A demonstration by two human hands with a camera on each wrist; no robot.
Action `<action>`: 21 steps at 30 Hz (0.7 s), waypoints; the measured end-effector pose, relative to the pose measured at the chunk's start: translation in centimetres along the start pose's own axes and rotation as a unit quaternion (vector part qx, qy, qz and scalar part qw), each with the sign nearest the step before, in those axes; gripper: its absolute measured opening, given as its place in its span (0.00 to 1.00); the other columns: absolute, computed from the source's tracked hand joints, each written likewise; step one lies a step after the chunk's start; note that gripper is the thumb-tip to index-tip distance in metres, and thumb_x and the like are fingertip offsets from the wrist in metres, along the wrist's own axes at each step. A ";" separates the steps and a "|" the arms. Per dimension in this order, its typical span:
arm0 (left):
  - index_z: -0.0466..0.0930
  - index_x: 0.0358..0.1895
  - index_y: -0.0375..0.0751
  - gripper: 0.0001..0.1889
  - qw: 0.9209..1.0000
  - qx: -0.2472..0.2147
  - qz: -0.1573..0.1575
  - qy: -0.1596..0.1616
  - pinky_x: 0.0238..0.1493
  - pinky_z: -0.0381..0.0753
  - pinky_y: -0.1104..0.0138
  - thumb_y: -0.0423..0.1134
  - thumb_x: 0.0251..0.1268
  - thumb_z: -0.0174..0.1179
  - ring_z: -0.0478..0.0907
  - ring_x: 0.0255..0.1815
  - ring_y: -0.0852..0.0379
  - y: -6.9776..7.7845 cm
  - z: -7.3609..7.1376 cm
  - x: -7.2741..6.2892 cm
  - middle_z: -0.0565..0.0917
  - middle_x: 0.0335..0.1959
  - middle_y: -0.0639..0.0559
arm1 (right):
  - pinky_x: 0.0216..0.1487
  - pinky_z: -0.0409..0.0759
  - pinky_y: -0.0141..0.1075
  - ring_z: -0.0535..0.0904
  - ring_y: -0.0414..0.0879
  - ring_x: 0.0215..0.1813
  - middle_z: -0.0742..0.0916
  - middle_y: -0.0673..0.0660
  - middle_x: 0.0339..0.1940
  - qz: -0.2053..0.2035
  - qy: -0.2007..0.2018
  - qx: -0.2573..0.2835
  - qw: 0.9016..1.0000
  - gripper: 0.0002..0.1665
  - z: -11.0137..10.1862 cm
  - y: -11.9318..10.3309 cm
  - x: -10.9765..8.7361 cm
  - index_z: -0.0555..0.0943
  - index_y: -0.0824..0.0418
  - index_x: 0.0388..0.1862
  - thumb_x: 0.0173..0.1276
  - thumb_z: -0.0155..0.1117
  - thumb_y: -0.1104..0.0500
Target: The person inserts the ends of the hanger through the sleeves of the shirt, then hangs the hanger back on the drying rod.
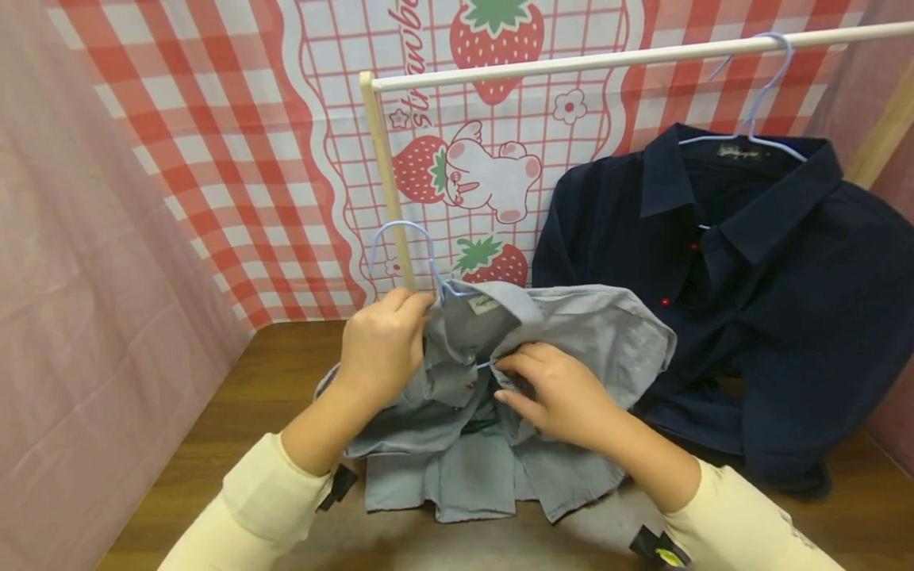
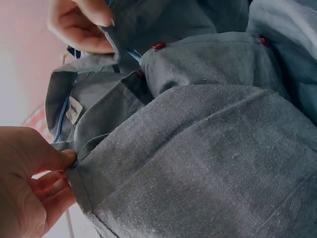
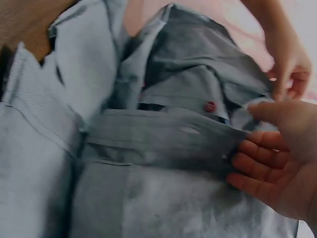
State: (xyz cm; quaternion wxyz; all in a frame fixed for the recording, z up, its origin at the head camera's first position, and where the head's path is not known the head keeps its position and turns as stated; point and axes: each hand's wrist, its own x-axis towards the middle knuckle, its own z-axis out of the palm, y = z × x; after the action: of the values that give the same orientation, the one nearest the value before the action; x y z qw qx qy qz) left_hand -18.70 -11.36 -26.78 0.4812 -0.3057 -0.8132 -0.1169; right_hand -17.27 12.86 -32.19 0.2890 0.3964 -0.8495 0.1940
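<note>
A grey shirt (image 1: 593, 325) with red buttons (image 3: 210, 106) sits on a light blue wire hanger (image 1: 407, 224). Beside the hanger's neck, my left hand (image 1: 382, 349) pinches the shirt at the shoulder by the collar (image 2: 99, 64). The right hand (image 1: 564, 388) holds the edge of the open shirt front just below the collar, thumb and fingers on the buttonhole strip (image 3: 188, 130). Between the two front edges a bit of the hanger's lower bar shows. In the left wrist view, the left hand (image 2: 29, 178) has cloth between thumb and fingers.
A navy shirt (image 1: 614, 230) hangs at the right from a pale rail (image 1: 571, 67) on another wire hanger (image 1: 767, 95). The rail's wooden post (image 1: 389, 174) stands behind the grey shirt. A strawberry-print cloth (image 1: 236, 159) covers the back, above a wooden tabletop (image 1: 236, 420).
</note>
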 end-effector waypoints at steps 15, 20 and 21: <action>0.86 0.39 0.38 0.09 1.000 -0.002 0.006 -0.015 0.17 0.78 0.57 0.27 0.54 0.69 0.81 0.24 0.49 -0.6 -0.4 -0.3 0.82 0.29 0.48 | 0.33 0.80 0.46 0.79 0.53 0.38 0.85 0.58 0.37 -0.007 0.030 -0.135 0.990 0.16 -7.5 3.6 2.4 0.85 0.63 0.42 0.52 0.75 0.69; 0.87 0.41 0.40 0.10 0.999 -0.029 0.019 -0.032 0.19 0.79 0.59 0.28 0.54 0.70 0.83 0.27 0.51 -0.8 -0.5 -0.4 0.83 0.31 0.49 | 0.23 0.79 0.44 0.79 0.53 0.32 0.85 0.58 0.31 -0.024 0.043 -0.175 0.983 0.13 -7.1 4.7 2.1 0.85 0.64 0.35 0.49 0.73 0.74; 0.87 0.42 0.40 0.11 0.998 -0.036 0.019 -0.038 0.19 0.79 0.59 0.29 0.54 0.70 0.83 0.27 0.51 -0.9 -0.6 -0.4 0.84 0.31 0.49 | 0.22 0.79 0.44 0.78 0.53 0.32 0.85 0.58 0.31 -0.026 0.046 -0.183 0.982 0.14 -7.0 4.8 2.1 0.84 0.65 0.35 0.49 0.72 0.74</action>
State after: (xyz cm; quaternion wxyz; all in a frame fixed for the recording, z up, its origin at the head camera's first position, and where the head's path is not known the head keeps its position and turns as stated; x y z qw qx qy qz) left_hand -18.68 -12.49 -26.73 0.4413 -0.3420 -0.8202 -0.1251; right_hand -19.79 18.56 -26.05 0.4001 0.3493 -0.8461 0.0455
